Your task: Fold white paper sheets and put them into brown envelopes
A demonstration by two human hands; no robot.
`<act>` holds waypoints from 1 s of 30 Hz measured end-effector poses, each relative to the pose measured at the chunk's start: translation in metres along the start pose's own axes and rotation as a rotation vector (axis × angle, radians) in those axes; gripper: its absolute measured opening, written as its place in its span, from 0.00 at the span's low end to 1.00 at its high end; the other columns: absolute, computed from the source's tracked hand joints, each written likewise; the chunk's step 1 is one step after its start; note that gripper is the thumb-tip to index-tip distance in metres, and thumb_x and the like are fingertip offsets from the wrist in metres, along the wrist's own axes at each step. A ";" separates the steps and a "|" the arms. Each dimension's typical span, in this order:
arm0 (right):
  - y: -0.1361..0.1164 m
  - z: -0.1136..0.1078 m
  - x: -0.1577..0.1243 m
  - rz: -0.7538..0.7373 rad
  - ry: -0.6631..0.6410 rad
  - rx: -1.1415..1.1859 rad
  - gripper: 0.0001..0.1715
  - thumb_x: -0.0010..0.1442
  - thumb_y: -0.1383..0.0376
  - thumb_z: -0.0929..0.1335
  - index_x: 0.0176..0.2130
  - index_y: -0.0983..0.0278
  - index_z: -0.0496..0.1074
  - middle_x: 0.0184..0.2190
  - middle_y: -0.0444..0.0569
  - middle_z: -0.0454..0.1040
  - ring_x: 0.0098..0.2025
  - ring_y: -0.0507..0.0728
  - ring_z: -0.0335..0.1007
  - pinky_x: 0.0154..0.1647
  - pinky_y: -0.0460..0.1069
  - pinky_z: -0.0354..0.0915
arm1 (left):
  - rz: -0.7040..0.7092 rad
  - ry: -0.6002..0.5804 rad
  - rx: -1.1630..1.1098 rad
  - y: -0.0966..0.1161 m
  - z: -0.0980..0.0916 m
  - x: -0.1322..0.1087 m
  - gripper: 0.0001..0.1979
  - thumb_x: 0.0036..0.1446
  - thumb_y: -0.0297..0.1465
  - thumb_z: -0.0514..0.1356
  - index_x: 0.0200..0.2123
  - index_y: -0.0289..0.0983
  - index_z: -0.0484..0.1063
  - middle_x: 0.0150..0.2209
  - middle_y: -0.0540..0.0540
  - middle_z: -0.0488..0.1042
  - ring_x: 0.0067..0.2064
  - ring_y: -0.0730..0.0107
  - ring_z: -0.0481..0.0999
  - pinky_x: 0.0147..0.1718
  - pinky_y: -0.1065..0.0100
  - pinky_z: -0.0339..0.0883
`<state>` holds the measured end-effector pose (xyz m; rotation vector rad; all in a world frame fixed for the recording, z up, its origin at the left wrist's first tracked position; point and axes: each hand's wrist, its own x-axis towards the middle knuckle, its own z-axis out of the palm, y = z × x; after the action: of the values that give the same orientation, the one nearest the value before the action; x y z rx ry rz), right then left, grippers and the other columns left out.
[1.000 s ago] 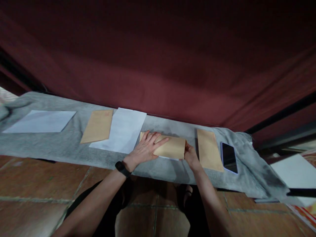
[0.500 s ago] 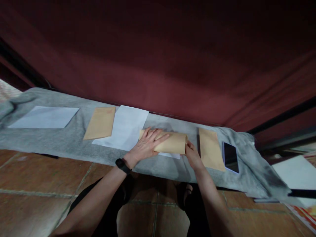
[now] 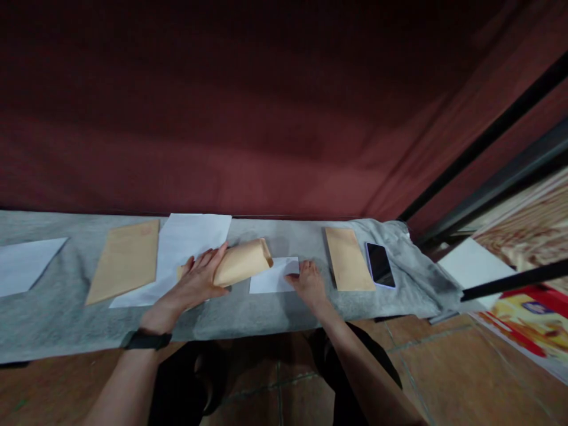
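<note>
My left hand (image 3: 199,278) grips the left part of a brown paper envelope (image 3: 242,262), its fingers across the top and its thumb along the near side. The envelope bulges, and its open end points right. My right hand (image 3: 310,283) pinches the right edge of a small white sheet of paper (image 3: 274,276) that lies on the grey cloth. The left end of this sheet reaches close to the envelope. Under and behind my left hand lies a larger white sheet (image 3: 189,234), partly covered.
Another brown envelope (image 3: 126,260) overlaps the larger sheet, with a further white sheet (image 3: 26,263) at far left. To the right lie a brown envelope (image 3: 350,259) and a phone (image 3: 380,264). Grey cloth (image 3: 275,310) covers the narrow surface before a dark red wall (image 3: 266,148).
My right hand has let go of the envelope's open end and now holds the small white sheet. My left hand has shifted the envelope left and tilted it. The view has turned right.
</note>
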<state>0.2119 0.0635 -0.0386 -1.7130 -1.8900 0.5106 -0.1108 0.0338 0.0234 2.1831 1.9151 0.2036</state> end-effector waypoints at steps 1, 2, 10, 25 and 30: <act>-0.001 0.000 0.001 0.016 -0.013 -0.009 0.23 0.57 0.55 0.76 0.47 0.63 0.71 0.48 0.64 0.76 0.55 0.71 0.69 0.58 0.62 0.64 | -0.003 -0.011 0.000 0.000 0.001 0.000 0.56 0.49 0.38 0.63 0.74 0.41 0.34 0.69 0.34 0.59 0.71 0.43 0.55 0.67 0.39 0.43; -0.003 0.000 0.002 0.030 -0.028 -0.020 0.22 0.57 0.56 0.76 0.46 0.63 0.71 0.47 0.62 0.76 0.53 0.70 0.70 0.56 0.62 0.65 | -0.006 -0.017 0.005 -0.001 0.003 0.001 0.56 0.48 0.38 0.63 0.74 0.41 0.35 0.69 0.34 0.59 0.71 0.42 0.56 0.66 0.39 0.43; -0.002 -0.016 0.016 0.133 -0.070 0.109 0.04 0.57 0.65 0.69 0.34 0.59 0.68 0.31 0.45 0.74 0.36 0.58 0.73 0.39 0.50 0.65 | -0.064 -0.081 0.019 -0.003 0.004 0.004 0.58 0.47 0.39 0.64 0.75 0.43 0.33 0.71 0.36 0.57 0.72 0.41 0.52 0.67 0.42 0.40; 0.023 -0.053 0.049 0.045 0.261 0.890 0.15 0.54 0.54 0.70 0.37 0.60 0.68 0.31 0.45 0.75 0.34 0.57 0.70 0.37 0.50 0.67 | -0.038 -0.083 -0.007 0.003 0.010 0.010 0.59 0.44 0.40 0.65 0.75 0.42 0.37 0.72 0.35 0.54 0.73 0.39 0.51 0.67 0.41 0.41; 0.023 -0.045 0.044 0.002 0.175 0.720 0.11 0.58 0.56 0.67 0.38 0.60 0.72 0.33 0.45 0.76 0.37 0.57 0.70 0.40 0.49 0.67 | -0.020 -0.082 -0.032 0.007 0.012 0.012 0.58 0.45 0.39 0.65 0.75 0.41 0.38 0.72 0.34 0.54 0.73 0.38 0.49 0.68 0.39 0.38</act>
<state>0.2547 0.1069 -0.0113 -1.2276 -1.3420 0.8800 -0.0995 0.0434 0.0127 2.1171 1.8760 0.1384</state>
